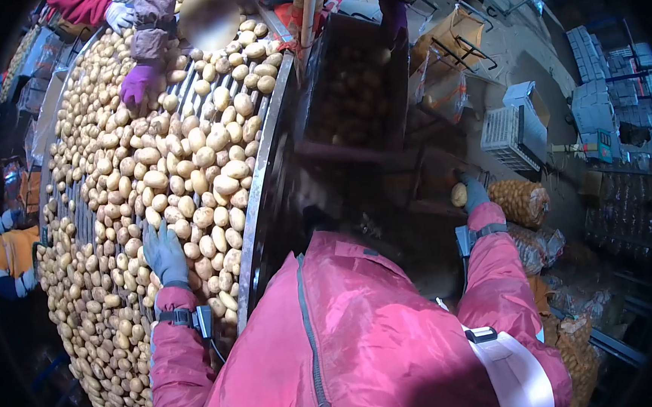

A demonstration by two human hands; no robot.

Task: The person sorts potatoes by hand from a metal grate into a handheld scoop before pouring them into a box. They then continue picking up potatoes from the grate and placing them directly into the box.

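Holding one pale yellow-tan, oval potato [458, 195], the right hand [475, 191], in a blue-grey glove, is out to the person's right, well apart from the conveyor. Potato sits at the inner side of the glove, fingers closed round its far side; long axis runs roughly up and down in the view, one rounded end toward the far side, the other toward the wearer. Skin looks smooth and light; finer marks too small to tell. Left hand [165, 254], same glove colour, lies palm down over the metal-edged roller conveyor [250, 246], fingers extended and slightly apart, pointing away from the wearer; cannot tell whether the palm presses on a potato. Around it, a dense spread of tan potatoes [199, 159], mostly oval, some nearly round, some with brown patches; long axes lie in mixed directions, many slantwise. Dark rollers show between them. Just beyond the right hand, an orange-toned net sack [519, 201] packed with potatoes lies on its side; farther off, a white slatted plastic crate [504, 136]. A co-worker's purple-gloved hand [138, 83] reaches down among potatoes at the conveyor's far part.
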